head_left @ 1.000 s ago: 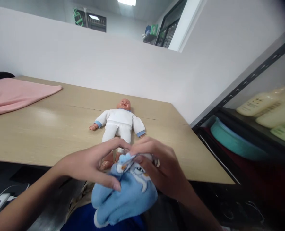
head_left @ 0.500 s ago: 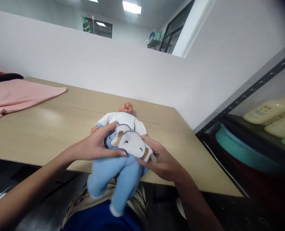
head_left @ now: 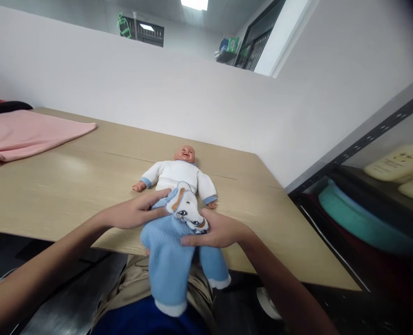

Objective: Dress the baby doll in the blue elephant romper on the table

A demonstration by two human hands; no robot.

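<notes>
A baby doll (head_left: pixel 176 173) in a white top with blue cuffs lies on its back on the table. Light blue fleece trousers (head_left: pixel 171 260) with a white animal-face patch hang in front of its lower body, their legs dangling past the table's near edge. My left hand (head_left: pixel 140 209) grips the waist end at the left, fingers partly behind the cloth. On the other side, my right hand (head_left: pixel 218 228) pinches the cloth beside the patch, thumb in front. The trousers hide most of the doll's legs.
A pink cloth (head_left: pixel 32 135) lies on the table (head_left: pixel 98 186) at the left, near a red and black object. At the right stands a metal-framed shelf with a teal basin (head_left: pixel 360 223) and pale yellow bottles (head_left: pixel 398 163). A white wall (head_left: pixel 150 93) rises behind the table.
The trousers have turned and bunched at the waist, and their legs have swung and spread wider. My right hand has shifted slightly left. More of the doll's top and its other hand now show.
</notes>
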